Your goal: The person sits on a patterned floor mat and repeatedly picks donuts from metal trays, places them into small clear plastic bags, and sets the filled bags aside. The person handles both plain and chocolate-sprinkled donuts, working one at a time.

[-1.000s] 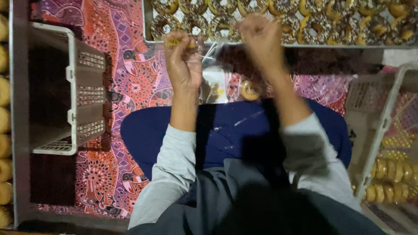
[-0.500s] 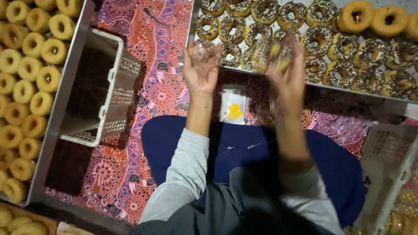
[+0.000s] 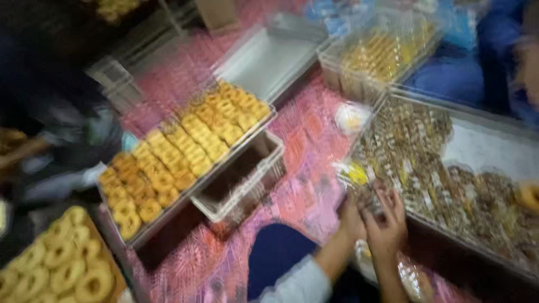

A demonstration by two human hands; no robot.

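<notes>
Near the lower edge, centre-right, both hands meet over the front rim of a long tray [image 3: 494,146] of dark, topped doughnuts [image 3: 426,168]. Left hand [image 3: 351,219] and right hand [image 3: 387,224] are touching, fingers [image 3: 387,199] curled together on something small and clear, apparently plastic wrap [image 3: 412,278] that also trails below the wrists; motion blur hides what exactly is pinched, and whether each grip is fully clamped cannot be told. A grey sleeve [image 3: 300,283] covers the left forearm, over a blue patch [image 3: 275,252]. Just left of the hands, a yellow-and-white packet [image 3: 353,171] lies at the tray's corner. Everything rests on a pink patterned cloth [image 3: 309,140]. Farther left, an empty white crate [image 3: 241,179] sits beside a tray of plain golden doughnuts [image 3: 185,151], with a second batch of pale rings [image 3: 62,264] at the lower left corner. Beyond, a small white cup [image 3: 351,118] stands on the cloth, near a clear tub of yellow pastries [image 3: 376,56] and an empty metal tray [image 3: 269,56]. Another person in blue [image 3: 499,50] sits at the far right.
</notes>
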